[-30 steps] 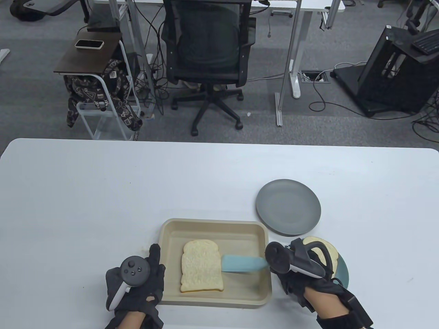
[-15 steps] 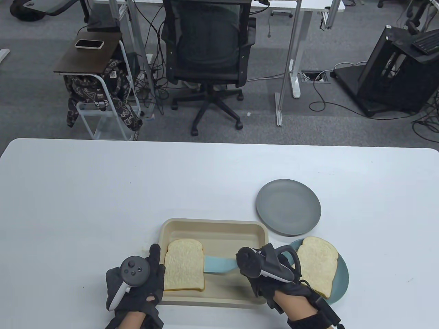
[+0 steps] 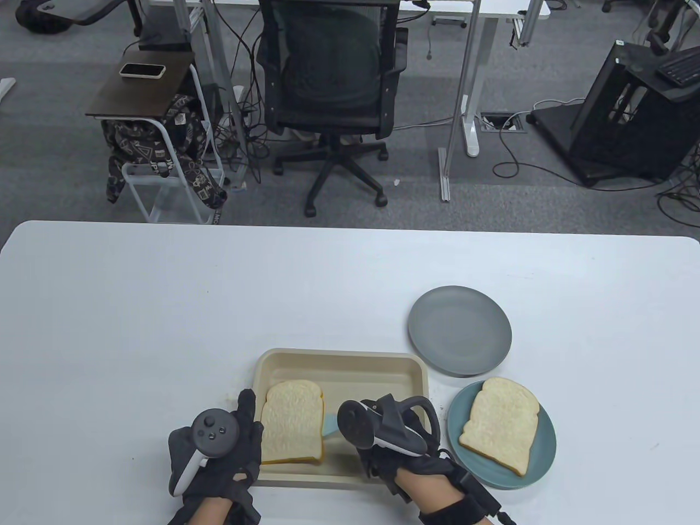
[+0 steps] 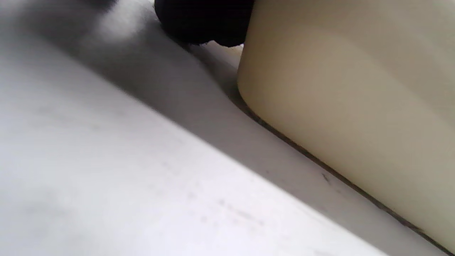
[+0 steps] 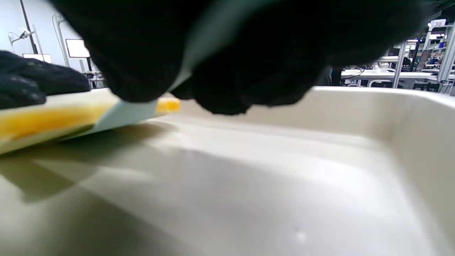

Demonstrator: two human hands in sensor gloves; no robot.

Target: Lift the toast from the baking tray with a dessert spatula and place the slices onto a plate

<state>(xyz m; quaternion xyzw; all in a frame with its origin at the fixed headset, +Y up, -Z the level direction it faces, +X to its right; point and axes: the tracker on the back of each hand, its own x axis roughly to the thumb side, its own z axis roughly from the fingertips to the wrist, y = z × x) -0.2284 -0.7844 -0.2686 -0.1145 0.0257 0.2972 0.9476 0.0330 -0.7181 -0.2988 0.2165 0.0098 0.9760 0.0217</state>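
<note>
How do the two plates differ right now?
The grey plate is empty; the teal plate holds a slice of toast. The grey plate sits farther from the person, the teal one nearer, beside the tray. Both are round, much the same size, and lie flat on the table.

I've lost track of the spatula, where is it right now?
In the table view the spatula is inside the tray, its blade sliding under the right edge of the toast, held by the right hand.

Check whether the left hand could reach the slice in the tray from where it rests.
Probably yes: the left hand rests against the baking tray wall right beside the slice; only the low wall lies between.
</note>
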